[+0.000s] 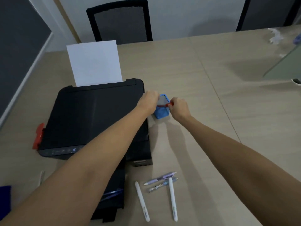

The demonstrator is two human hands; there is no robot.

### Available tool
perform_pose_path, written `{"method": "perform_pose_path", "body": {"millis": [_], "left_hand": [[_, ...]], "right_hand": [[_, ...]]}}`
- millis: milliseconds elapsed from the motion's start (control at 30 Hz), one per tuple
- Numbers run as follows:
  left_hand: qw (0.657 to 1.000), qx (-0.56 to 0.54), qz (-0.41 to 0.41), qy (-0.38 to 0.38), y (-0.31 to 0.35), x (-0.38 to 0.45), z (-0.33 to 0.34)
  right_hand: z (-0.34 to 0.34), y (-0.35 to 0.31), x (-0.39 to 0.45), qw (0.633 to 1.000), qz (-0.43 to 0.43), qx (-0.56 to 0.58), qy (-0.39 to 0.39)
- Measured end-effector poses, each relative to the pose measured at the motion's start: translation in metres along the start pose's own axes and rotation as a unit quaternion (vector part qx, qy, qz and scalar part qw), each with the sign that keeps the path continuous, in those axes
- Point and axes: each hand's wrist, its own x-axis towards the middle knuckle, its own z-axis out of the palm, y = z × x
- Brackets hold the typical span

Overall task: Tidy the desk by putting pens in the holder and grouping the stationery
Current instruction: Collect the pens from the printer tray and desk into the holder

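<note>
A blue mesh pen holder (161, 113) stands on the desk just right of the printer. My left hand (149, 100) grips its left rim. My right hand (178, 108) pinches a red pen (166, 105) whose tip lies across the holder's mouth. Near the front edge lie two white pens (142, 201) (173, 199), a purple pen (160, 177) and a clear blue pen (162, 185). Another blue pen (112, 193) rests on the printer's output tray, partly hidden under my left forearm.
A black printer (91, 118) with white paper (94, 62) fills the left of the desk; a red tab (38, 136) sticks out on its left side. A black chair (120, 20) stands behind. A dark blue object (4, 198) sits at the front left corner.
</note>
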Motion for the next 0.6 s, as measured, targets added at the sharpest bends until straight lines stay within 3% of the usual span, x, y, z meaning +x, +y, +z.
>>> {"method": "perform_pose_path", "body": {"millis": [200,333,467,600], "left_hand": [[0.982,-0.16,0.058,0.085,-0.036,-0.055,-0.028],[0.962,-0.236,0.093,0.099,-0.082,-0.14,-0.044],[0.97,-0.222,0.089,0.034,-0.15,-0.218,-0.017],[0.981,-0.148,0.054,-0.11,-0.208,-0.271,0.055]], "right_hand": [[-0.01,-0.013,-0.016,1.0,0.017,0.016,0.021],[-0.023,-0.037,-0.044,0.994,0.007,0.053,0.092],[-0.019,-0.068,-0.096,0.976,-0.012,0.105,0.19],[0.005,-0.101,-0.163,0.948,-0.051,0.157,0.273]]}}
